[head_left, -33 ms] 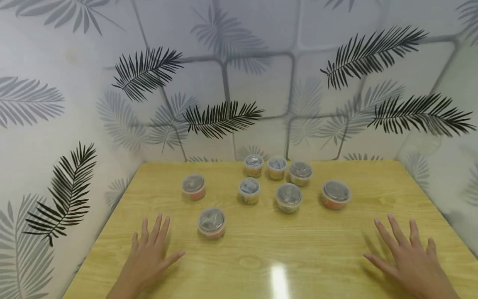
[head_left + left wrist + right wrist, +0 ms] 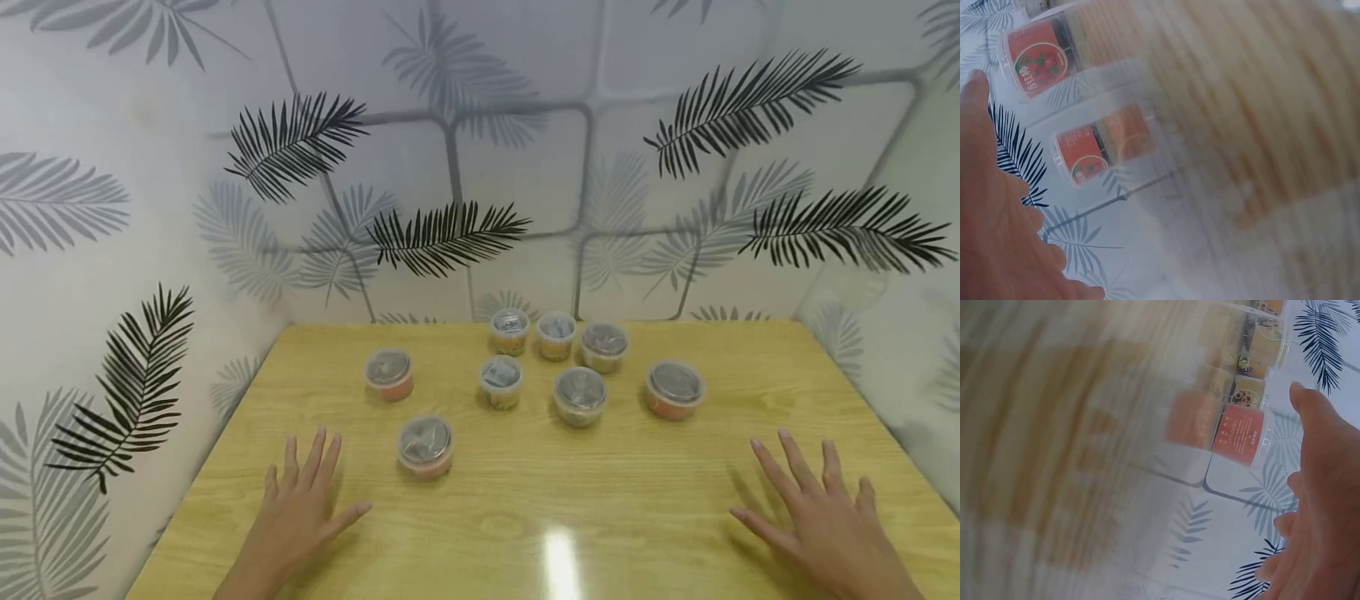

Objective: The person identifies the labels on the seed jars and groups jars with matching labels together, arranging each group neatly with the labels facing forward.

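Observation:
My left hand point(image 2: 296, 510) is spread flat over the left part of the table, fingers straight and holding nothing. Nearest to it is a round lidded plastic tub point(image 2: 425, 447) with a reddish side; a similar tub point(image 2: 389, 375) stands farther back. In the left wrist view, a red-labelled tub point(image 2: 1040, 59) shows beyond the left thumb. My right hand point(image 2: 832, 525) is likewise spread on the right side, with nothing in its grasp. The closest tub to it is a reddish one point(image 2: 675, 390), whose red label also appears in the right wrist view beside the right hand point(image 2: 1325, 487).
Toward the back middle stand several more lidded tubs with yellowish sides, among them a front one point(image 2: 581, 398), a smaller one point(image 2: 501, 383) and one at the rear point(image 2: 556, 337). The wood-grain table point(image 2: 495, 533) meets a leaf-patterned wall point(image 2: 517, 183) behind.

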